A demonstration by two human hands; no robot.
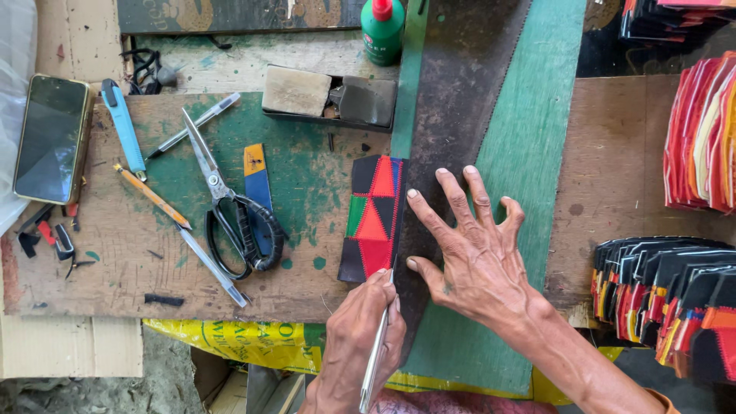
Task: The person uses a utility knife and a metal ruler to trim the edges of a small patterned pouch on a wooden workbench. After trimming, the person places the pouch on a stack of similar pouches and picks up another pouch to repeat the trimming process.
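A small patchwork piece [372, 218] of black, red, green and blue triangles lies on the worn green board [307, 176]. A long dark saw blade [460, 92] lies slanted along the piece's right edge. My right hand [468, 257] presses flat on the blade, fingers spread, thumb near the piece's lower corner. My left hand [359, 337] grips a slim silver pen-like tool [376, 360]. Its tip touches the piece's lower right corner, against the blade.
Black-handled scissors [241, 222], a blue utility knife [123, 126], pens, a pencil [152, 195] and a phone [52, 138] lie to the left. A green bottle [382, 31] and a tray with blocks [330, 96] stand behind. Stacks of patchwork pieces [667, 299] fill the right.
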